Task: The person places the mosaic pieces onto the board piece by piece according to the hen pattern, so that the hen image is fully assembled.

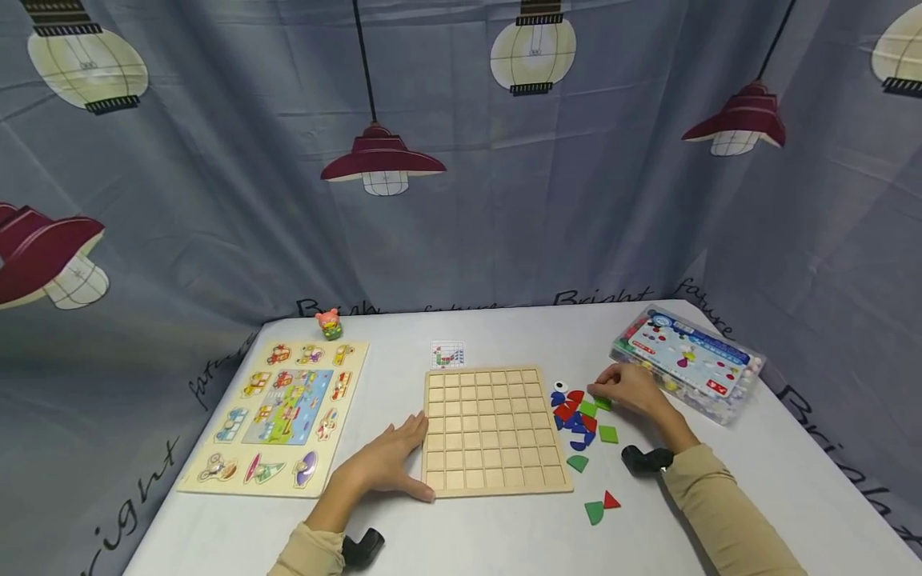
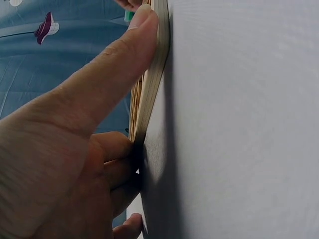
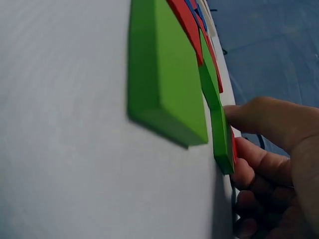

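A wooden grid board (image 1: 497,432) lies in the middle of the white table. My left hand (image 1: 392,460) rests along its left edge; the thumb (image 2: 142,30) lies at the board's side wall (image 2: 152,94), with the fingers lower down. On the right, my right hand (image 1: 634,390) reaches over a pile of flat coloured pieces. Its thumb and fingertips come together at a green square piece (image 3: 223,142), and a sliver of red shows beside the index finger. I cannot tell which piece it holds. Another green square (image 3: 174,84) lies closer to the wrist camera.
Blue and red pieces (image 1: 564,410) crowd the board's right side; green quarter circles (image 1: 594,512) and a red triangle (image 1: 611,500) lie nearer. Behind the board is a pattern card (image 1: 447,354). A clear plastic box (image 1: 684,360), a picture puzzle (image 1: 277,420) and a figurine (image 1: 329,324) stand around.
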A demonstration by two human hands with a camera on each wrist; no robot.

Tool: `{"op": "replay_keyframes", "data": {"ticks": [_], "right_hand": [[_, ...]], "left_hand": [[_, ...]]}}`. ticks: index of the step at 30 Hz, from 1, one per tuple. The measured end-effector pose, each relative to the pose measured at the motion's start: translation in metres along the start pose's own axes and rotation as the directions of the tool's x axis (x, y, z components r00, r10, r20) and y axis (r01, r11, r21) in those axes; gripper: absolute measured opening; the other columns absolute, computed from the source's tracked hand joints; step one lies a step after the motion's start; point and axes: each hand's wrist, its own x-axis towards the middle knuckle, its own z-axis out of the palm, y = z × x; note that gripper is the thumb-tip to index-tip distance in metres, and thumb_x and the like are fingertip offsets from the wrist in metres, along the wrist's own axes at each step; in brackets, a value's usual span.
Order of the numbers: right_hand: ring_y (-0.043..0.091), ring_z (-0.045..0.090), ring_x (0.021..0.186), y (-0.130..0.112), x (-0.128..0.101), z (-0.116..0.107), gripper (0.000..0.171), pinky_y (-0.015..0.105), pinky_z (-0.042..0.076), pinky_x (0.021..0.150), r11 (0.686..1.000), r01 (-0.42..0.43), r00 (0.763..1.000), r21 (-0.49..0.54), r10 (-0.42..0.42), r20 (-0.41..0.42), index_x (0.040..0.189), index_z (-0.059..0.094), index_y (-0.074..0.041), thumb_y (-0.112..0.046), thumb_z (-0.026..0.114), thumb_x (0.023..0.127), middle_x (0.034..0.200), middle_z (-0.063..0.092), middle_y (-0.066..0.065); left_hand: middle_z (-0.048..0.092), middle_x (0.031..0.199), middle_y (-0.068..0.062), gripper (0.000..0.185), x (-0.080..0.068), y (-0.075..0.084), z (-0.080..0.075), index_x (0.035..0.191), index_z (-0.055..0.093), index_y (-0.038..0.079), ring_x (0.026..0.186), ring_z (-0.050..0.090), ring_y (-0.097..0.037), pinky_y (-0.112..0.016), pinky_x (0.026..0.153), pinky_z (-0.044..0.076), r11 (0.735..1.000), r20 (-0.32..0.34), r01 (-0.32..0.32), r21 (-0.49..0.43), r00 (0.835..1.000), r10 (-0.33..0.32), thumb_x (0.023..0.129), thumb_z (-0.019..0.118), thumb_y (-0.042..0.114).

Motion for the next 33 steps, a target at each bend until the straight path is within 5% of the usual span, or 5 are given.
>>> {"op": "replay_keyframes", "data": {"ticks": [9,16,33], "right_hand": [[0.019,0.053,0.08,0.001,0.004,0.005,0.032,0.024,0.043,0.066,0.992,0.122,0.991,-0.016,-0.122,-0.051,0.107,0.072,-0.004,-0.026,0.074,0.084,0.093,0.07,0.009],[0.02,0.052,0.081,0.006,-0.001,0.005,0.037,0.023,0.044,0.065,0.997,0.077,0.995,0.02,-0.076,-0.063,0.108,0.072,-0.002,-0.029,0.076,0.083,0.093,0.068,0.01],[0.018,0.051,0.075,-0.004,0.001,0.004,0.034,0.02,0.043,0.057,0.993,0.121,0.99,0.014,-0.119,-0.081,0.105,0.073,-0.004,-0.026,0.077,0.08,0.088,0.067,0.008]], "left_hand": [[0.02,0.161,-0.019,0.123,-0.001,0.001,0.0,0.152,0.025,-0.002,0.15,0.021,-0.034,-0.053,0.123,0.018,1.0,-0.004,-0.003,0.012,1.0,0.003,0.062,0.082,0.06],[0.018,0.162,-0.017,0.123,-0.002,0.001,0.001,0.152,0.024,-0.001,0.15,0.02,-0.033,-0.053,0.124,0.016,1.0,0.006,0.005,-0.009,1.0,-0.005,0.063,0.083,0.058],[0.016,0.162,-0.021,0.123,0.0,-0.002,0.006,0.152,0.022,-0.003,0.151,0.017,-0.035,-0.052,0.123,0.019,0.999,-0.003,-0.013,-0.05,1.0,0.013,0.064,0.083,0.057]]}}
